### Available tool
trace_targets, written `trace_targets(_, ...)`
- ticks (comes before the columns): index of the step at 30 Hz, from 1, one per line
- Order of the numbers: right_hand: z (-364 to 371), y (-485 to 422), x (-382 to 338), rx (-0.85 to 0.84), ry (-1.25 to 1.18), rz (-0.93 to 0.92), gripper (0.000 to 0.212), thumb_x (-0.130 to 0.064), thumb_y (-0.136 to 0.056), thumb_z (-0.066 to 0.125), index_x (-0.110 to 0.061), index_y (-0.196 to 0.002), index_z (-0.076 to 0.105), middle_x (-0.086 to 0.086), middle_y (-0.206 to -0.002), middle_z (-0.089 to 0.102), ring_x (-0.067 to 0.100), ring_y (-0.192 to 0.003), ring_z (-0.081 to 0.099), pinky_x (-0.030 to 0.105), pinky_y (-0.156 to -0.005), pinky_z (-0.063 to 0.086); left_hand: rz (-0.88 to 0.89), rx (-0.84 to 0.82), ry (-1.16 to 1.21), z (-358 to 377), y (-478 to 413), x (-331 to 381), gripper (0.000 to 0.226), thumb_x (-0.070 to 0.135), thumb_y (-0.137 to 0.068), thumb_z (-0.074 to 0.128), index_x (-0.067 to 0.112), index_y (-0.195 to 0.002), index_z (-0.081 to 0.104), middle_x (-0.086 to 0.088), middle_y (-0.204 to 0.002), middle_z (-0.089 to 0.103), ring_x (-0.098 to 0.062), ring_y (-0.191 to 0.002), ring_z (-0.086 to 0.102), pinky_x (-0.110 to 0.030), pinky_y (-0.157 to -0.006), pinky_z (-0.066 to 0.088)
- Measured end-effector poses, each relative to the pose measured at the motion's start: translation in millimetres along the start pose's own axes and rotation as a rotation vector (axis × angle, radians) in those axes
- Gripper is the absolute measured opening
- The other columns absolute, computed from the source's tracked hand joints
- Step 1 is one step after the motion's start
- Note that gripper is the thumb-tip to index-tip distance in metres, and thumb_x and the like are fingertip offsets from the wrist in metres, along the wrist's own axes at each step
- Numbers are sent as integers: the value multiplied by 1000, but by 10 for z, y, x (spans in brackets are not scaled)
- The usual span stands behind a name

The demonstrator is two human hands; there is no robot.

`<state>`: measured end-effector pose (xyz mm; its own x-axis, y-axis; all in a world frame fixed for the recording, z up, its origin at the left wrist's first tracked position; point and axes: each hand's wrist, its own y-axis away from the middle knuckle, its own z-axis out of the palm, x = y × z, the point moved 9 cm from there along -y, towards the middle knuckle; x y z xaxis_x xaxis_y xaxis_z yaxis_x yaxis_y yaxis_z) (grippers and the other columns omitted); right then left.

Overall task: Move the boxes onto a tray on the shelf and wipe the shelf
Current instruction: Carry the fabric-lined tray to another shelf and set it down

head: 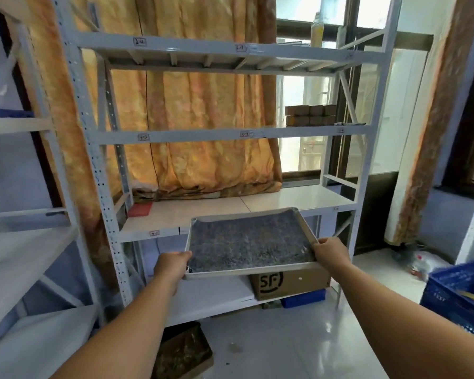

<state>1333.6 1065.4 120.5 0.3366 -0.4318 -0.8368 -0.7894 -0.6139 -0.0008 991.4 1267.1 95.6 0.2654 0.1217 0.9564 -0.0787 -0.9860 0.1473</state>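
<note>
I hold a rectangular metal tray (246, 272) with a dark speckled floor in front of the white shelf unit, at the height of its third board (285, 198). My left hand (173, 265) grips the tray's near left corner. My right hand (330, 251) grips its right edge. The tray is tilted slightly and carries nothing. Several small brown boxes (309, 115) are stacked in two layers at the right end of the shelf board above (203, 134). A red cloth-like item (140, 209) lies at the left end of the third board.
An orange curtain (189, 119) hangs behind the shelf. A cardboard carton marked SF (288, 283) and a blue bin (303, 299) sit on the bottom board. A blue crate (460, 294) stands at the right, a dark tray (184, 354) on the floor, another shelf unit (25, 242) at the left.
</note>
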Motion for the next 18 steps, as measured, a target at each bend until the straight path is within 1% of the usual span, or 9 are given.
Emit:
trace_targets(2,31,-179,-42,28,22,6,25,-22,-93,51,-10,-82,69,7,-76,66,18,-70,59,27,-60,43,36,-25,-42,145,-258,89,23,21,-88,61,3,-74,64,-14,-64,55,-26,-59,50,-32,-64,39)
trace_targets(3,47,-272,-68,46,34,4,26,-23,-94,51,-9,-82,70,5,-73,64,17,-67,58,26,-56,40,58,-40,-54,217,-384,145,23,20,-89,60,3,-73,63,-15,-66,57,-26,-58,50,-32,-64,39)
trace_targets(6,86,-543,-192,117,94,0,28,-25,-95,50,-12,-77,68,2,-67,60,13,-61,53,25,-52,36,133,-88,-94,402,-741,322,18,22,-91,58,6,-91,67,-16,-75,61,-25,-59,52,-32,-67,43)
trace_targets(8,140,-711,-281,156,109,1,31,-27,-96,49,-13,-75,67,2,-67,61,13,-60,53,25,-52,35,168,-105,-103,490,-979,392,26,24,-92,58,1,-101,69,-14,-72,61,-23,-58,54,-34,-67,45)
trace_targets(10,224,-862,-374,182,142,-9,31,-28,-97,47,-14,-78,67,1,-68,61,11,-60,53,24,-51,34,200,-115,-118,545,-1196,454,28,25,-92,58,2,-104,70,-14,-72,62,-25,-60,56,-37,-68,48)
trace_targets(11,281,-925,-417,190,168,-21,29,-27,-97,47,-16,-79,66,0,-69,61,10,-61,54,23,-50,33,211,-111,-123,558,-1296,485,27,24,-92,57,3,-101,71,-16,-75,64,-27,-64,59,-38,-69,49)
trace_targets(14,457,-1101,-464,206,196,-37,29,-26,-98,45,-17,-79,64,0,-70,61,9,-62,53,21,-51,33,234,-112,-175,627,-1611,547,27,25,-92,56,4,-80,70,-22,-85,69,-33,-78,63,-36,-67,44)
trace_targets(16,530,-1217,-467,224,188,-24,31,-23,-98,45,-14,-78,66,-1,-66,59,9,-60,52,21,-51,31,222,-116,-192,676,-1782,560,30,25,-92,56,5,-74,68,-23,-89,70,-30,-74,58,-31,-65,38)
trace_targets(18,604,-1352,-477,221,167,-11,29,-22,-98,45,-13,-83,68,-2,-67,59,9,-61,52,22,-52,32,227,-129,-167,718,-1903,595,30,24,-93,55,2,-78,69,-23,-85,68,-27,-71,54,-29,-63,36)
